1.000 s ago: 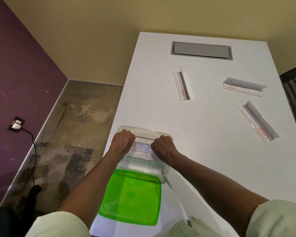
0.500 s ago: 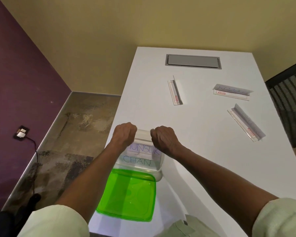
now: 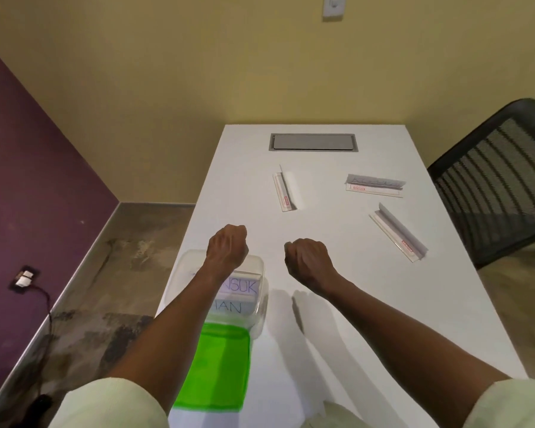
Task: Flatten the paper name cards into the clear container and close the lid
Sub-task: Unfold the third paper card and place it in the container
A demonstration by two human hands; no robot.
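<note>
Head cam view: the clear container (image 3: pixel 261 273) sits at the near left edge of the white table (image 3: pixel 337 304), with flattened name cards (image 3: pixel 241 287) lying inside, lettering facing up. The green lid (image 3: pixel 220 369) lies flat just on the near side of it, so it's not on. Left hand (image 3: pixel 227 247) hangs over the container's far rim, fingers curled, holding nothing. Right hand (image 3: pixel 308 261) is over bare table to the right, curled too and empty. Three folded cards (image 3: pixel 284 191) (image 3: pixel 374 185) (image 3: pixel 397 231) lie farther out, well apart.
</note>
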